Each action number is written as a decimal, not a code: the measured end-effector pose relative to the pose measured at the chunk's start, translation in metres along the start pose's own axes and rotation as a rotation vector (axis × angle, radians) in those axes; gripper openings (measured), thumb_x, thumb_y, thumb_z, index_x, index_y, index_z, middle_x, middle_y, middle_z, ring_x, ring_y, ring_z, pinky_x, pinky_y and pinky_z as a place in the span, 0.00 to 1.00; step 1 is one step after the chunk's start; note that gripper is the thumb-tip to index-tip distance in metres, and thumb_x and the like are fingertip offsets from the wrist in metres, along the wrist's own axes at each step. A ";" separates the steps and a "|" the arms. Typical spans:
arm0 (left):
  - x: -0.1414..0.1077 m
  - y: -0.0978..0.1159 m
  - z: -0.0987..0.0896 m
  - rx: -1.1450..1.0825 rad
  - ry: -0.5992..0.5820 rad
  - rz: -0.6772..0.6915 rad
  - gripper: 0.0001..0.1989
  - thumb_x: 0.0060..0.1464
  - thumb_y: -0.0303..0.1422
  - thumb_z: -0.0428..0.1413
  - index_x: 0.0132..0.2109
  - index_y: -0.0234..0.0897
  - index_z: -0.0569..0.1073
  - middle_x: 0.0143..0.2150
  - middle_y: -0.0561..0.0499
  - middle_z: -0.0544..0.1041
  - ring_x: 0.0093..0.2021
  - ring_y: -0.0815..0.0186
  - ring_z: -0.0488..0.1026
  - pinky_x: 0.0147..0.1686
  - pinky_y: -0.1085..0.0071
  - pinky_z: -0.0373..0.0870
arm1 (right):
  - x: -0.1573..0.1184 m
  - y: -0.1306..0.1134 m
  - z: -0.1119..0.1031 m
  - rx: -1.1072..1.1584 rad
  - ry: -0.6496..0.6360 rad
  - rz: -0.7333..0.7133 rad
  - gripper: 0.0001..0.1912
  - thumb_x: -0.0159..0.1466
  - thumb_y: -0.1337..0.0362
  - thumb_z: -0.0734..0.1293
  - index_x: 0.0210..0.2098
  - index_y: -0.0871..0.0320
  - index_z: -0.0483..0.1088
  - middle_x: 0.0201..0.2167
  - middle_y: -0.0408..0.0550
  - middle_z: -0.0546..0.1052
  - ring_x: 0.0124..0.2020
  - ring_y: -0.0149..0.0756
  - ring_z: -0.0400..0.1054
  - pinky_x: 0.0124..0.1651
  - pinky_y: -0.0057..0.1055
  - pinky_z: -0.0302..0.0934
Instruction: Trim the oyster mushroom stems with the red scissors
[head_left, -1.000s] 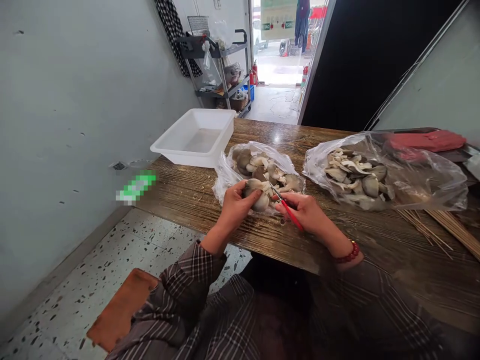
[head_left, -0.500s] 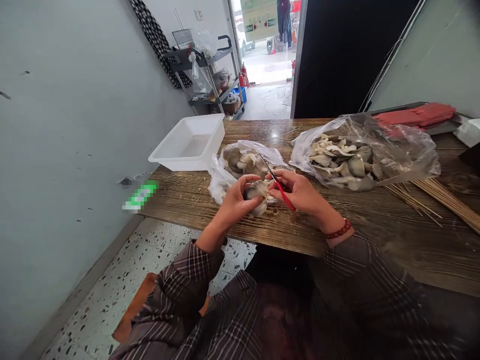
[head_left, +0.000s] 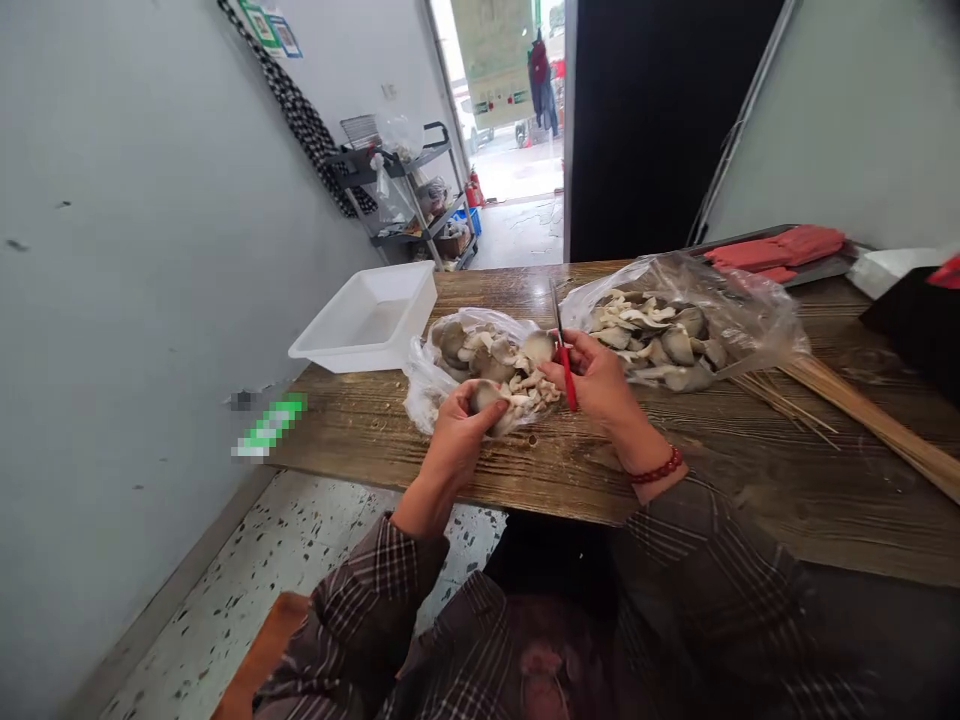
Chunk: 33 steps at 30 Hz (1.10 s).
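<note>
My left hand (head_left: 457, 425) is closed on a grey oyster mushroom (head_left: 487, 397), pinching it between thumb and fingers near the table's front. Red-handled scissors (head_left: 568, 380) are in my right hand (head_left: 596, 380), their blades pointing up and away. At the fingertips of that hand a pale oyster mushroom piece (head_left: 538, 347) shows, apart from the one on the left. Beneath and behind both hands lies an open plastic bag (head_left: 420, 385) with oyster mushrooms and small trimmed bits. To the right, another clear bag (head_left: 765, 310) holds many torn mushroom pieces.
A white plastic tub (head_left: 319, 345) stands at the table's back left. Thin wooden skewers (head_left: 862, 400) lie at the right, below a dark tray with red packets (head_left: 780, 250). Behind the table are a shelf cart (head_left: 427, 190) and a doorway.
My hands have drawn apart, the right one moving up and away with the scissors and a mushroom piece. The scissor blades now point more upright. The whole view has shifted slightly.
</note>
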<state>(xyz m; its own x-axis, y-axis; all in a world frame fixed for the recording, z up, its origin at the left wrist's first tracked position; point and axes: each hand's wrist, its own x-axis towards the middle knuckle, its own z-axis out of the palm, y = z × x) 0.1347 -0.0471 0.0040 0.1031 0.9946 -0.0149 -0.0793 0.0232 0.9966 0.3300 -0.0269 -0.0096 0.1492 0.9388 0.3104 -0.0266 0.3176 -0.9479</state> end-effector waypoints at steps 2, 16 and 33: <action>0.002 0.000 0.000 -0.004 -0.018 -0.010 0.17 0.42 0.37 0.69 0.38 0.35 0.75 0.31 0.55 0.75 0.30 0.71 0.71 0.32 0.76 0.68 | 0.008 -0.001 -0.015 -0.144 0.169 -0.107 0.23 0.59 0.57 0.72 0.53 0.54 0.73 0.41 0.49 0.81 0.39 0.38 0.76 0.46 0.40 0.72; 0.004 0.005 0.019 0.116 -0.131 0.030 0.22 0.47 0.38 0.68 0.47 0.37 0.72 0.35 0.53 0.75 0.29 0.68 0.75 0.24 0.75 0.67 | 0.022 0.001 -0.043 -0.009 0.237 -0.058 0.25 0.59 0.52 0.73 0.52 0.55 0.71 0.35 0.47 0.81 0.36 0.37 0.76 0.43 0.38 0.73; 0.002 0.009 0.018 0.150 -0.126 0.150 0.21 0.48 0.38 0.67 0.47 0.34 0.72 0.34 0.52 0.77 0.32 0.69 0.73 0.30 0.75 0.67 | -0.003 0.004 -0.002 -0.031 -0.187 0.058 0.26 0.50 0.63 0.75 0.49 0.57 0.72 0.31 0.43 0.80 0.30 0.33 0.72 0.37 0.34 0.68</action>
<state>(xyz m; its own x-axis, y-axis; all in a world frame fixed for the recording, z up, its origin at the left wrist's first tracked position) 0.1518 -0.0467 0.0147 0.2249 0.9650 0.1350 0.0437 -0.1484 0.9880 0.3316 -0.0284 -0.0148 -0.0381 0.9646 0.2609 0.0013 0.2611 -0.9653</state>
